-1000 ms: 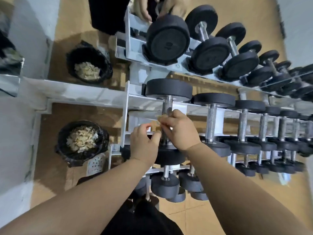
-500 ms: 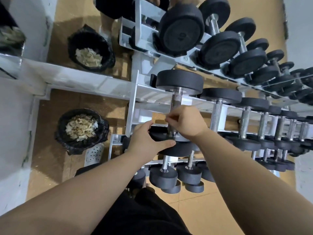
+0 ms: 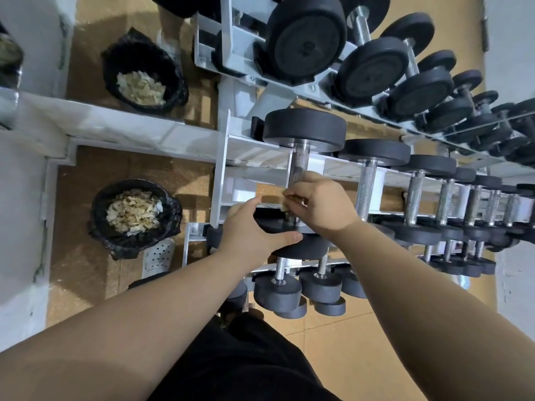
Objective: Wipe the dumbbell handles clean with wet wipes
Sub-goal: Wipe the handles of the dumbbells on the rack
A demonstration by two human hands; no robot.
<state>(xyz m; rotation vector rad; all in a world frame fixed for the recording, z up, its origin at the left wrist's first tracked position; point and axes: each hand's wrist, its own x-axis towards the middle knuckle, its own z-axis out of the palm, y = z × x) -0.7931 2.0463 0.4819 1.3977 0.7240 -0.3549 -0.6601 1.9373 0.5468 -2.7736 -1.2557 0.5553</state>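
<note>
Wiping handle [image 3: 299,163] at rack [image 3: 223,169] left end: right hand [image 3: 321,204] pinches wet wipe [image 3: 286,203], left hand [image 3: 249,233] grips dumbbell head [image 3: 304,248]. Risk: wipe snagging on knurling, slipping from pinch.

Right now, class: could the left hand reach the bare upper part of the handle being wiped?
Probably yes. The left hand holds the near plate; the handle above the right hand and its wipe is bare, nothing between.

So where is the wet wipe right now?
Centre of the head view: the right hand pinches the wet wipe against the near end of the leftmost dumbbell handle.
</note>
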